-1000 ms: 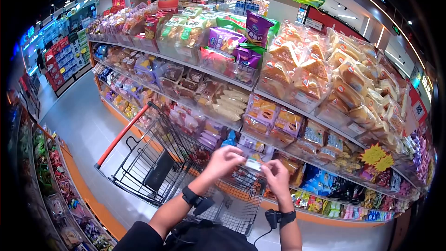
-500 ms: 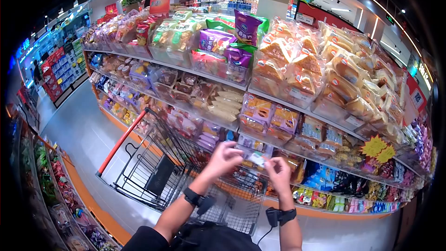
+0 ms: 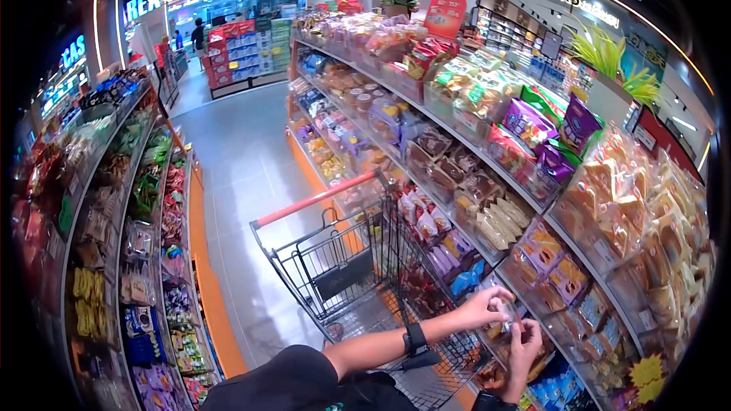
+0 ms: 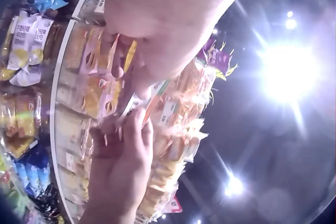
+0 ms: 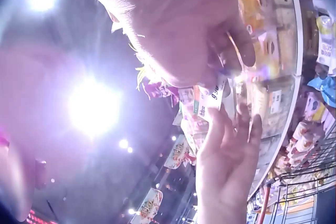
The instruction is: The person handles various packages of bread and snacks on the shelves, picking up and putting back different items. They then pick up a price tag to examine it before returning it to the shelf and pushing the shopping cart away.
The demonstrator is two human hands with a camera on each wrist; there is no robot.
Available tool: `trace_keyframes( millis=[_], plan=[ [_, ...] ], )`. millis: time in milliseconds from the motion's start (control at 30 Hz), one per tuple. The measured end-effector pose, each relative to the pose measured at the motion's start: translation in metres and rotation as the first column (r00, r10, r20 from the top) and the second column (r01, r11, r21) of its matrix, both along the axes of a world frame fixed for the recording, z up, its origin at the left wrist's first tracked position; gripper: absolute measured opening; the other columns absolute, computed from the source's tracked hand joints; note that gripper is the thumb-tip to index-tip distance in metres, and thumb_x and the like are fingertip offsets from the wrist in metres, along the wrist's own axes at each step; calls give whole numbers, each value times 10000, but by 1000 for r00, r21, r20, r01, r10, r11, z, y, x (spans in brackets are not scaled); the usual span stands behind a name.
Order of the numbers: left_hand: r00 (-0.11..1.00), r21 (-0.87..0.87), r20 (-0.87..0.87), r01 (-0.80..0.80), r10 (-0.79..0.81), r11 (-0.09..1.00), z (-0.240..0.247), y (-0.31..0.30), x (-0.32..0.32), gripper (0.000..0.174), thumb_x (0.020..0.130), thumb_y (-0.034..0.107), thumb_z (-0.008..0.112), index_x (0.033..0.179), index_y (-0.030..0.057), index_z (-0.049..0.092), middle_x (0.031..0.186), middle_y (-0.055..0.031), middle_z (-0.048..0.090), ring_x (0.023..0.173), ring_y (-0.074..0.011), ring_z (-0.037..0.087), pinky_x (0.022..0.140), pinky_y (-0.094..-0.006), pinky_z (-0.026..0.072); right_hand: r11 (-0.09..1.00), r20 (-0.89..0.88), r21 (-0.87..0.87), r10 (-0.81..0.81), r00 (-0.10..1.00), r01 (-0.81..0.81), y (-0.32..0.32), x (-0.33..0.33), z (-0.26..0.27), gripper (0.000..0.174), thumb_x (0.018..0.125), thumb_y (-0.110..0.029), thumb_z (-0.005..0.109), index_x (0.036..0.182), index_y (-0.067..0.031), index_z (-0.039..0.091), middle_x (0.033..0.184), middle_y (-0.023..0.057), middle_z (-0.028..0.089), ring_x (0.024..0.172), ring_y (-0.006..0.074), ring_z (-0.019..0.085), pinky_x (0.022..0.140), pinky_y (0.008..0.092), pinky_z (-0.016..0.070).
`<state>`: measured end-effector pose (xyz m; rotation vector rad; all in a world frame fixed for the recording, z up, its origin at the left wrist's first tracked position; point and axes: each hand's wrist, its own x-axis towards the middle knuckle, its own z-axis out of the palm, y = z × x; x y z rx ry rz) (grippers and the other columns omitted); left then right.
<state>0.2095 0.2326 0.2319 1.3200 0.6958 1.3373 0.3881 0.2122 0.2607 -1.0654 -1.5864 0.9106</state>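
Observation:
In front of the shelf, both hands meet at a small white price tag (image 5: 211, 102) with printed digits and a green and orange edge. My right hand (image 3: 524, 346) pinches one end of it between thumb and fingertips. The left hand (image 3: 483, 310) has curled fingers, with the thumb and fingertips at the tag's other end. Seen from the left wrist, the price tag (image 4: 152, 100) lies between the left hand (image 4: 168, 19) above and the right hand (image 4: 121, 166) below. The left palm covers part of the fingers there.
A black wire shopping cart (image 3: 335, 259) with a red handle (image 3: 320, 196) stands to the left of the hands. Tiered shelves of packaged bread (image 3: 609, 205) and snacks rise on the right. Another snack shelf (image 3: 137, 259) lines the left side. A tiled aisle floor (image 3: 244, 205) runs between them.
The head view has swung left, so the cart and shelves appear farther right and the aisle shows. Both hands are still together, now closer to each other, with the tag between them.

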Motion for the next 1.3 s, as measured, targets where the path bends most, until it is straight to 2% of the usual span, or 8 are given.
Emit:
trace_keyframes(
  millis=[133,200,267,300,733,900,1100,1300],
  plan=[
    [986,-79,100,-126,134,989,-7,17,-35,489,806,94,702,1209,7,440,880,-50,645,837,-106,605,737,-269,484,963,-80,-51,-269,960,266,12,49,-10,63,899,-78,576,893,-35,531,736,-17,486,654,57,450,592,206,374],
    [988,6,-4,-155,155,988,-3,13,-21,586,791,142,729,1259,9,402,963,-74,636,905,-126,591,772,-282,481,943,-34,221,-249,968,250,23,47,-19,66,904,-81,573,905,-34,528,767,-1,509,682,60,462,602,207,392],
    [1000,1,-14,26,-26,1000,-4,5,8,615,791,165,735,1286,13,404,1047,-74,635,991,-133,577,815,-280,481,979,149,173,-136,979,110,13,19,-14,84,897,-79,586,888,-32,518,780,-8,506,699,61,469,614,199,390],
    [999,-9,-27,47,-47,999,7,-3,11,557,802,162,723,1256,12,438,1025,-71,642,948,-122,590,794,-271,488,999,-30,33,-12,999,13,3,1,-8,102,882,-77,607,881,-30,516,793,-10,505,708,65,469,621,198,386],
    [987,-28,-157,-49,44,998,9,-2,-25,392,847,89,660,1191,8,492,997,-62,632,928,-104,591,777,-262,487,995,-44,4,-95,994,96,0,20,-19,119,853,-90,654,886,-44,549,751,-50,500,684,34,458,609,187,377],
    [984,11,-173,47,-45,999,14,-10,-18,635,803,121,716,1317,26,354,1117,-95,595,1015,-142,571,831,-285,486,999,-115,-30,-31,993,27,-4,20,-27,121,849,-67,653,866,-44,536,748,-49,497,673,41,465,600,187,377],
    [998,-69,-65,-17,13,997,7,-8,-19,360,820,79,677,1136,1,526,874,-51,660,772,-84,606,707,-241,488,994,-143,-29,-113,983,110,-3,50,-38,116,851,-75,648,857,-37,539,785,-27,531,716,53,472,641,201,378],
    [949,189,-308,130,-67,973,-2,-13,6,557,803,156,715,1262,17,432,1128,-114,580,1008,-165,578,833,-312,482,993,-156,-106,27,987,-43,-20,9,-16,112,859,-80,645,864,-37,542,778,-26,520,714,53,478,634,201,390]
  ],
)
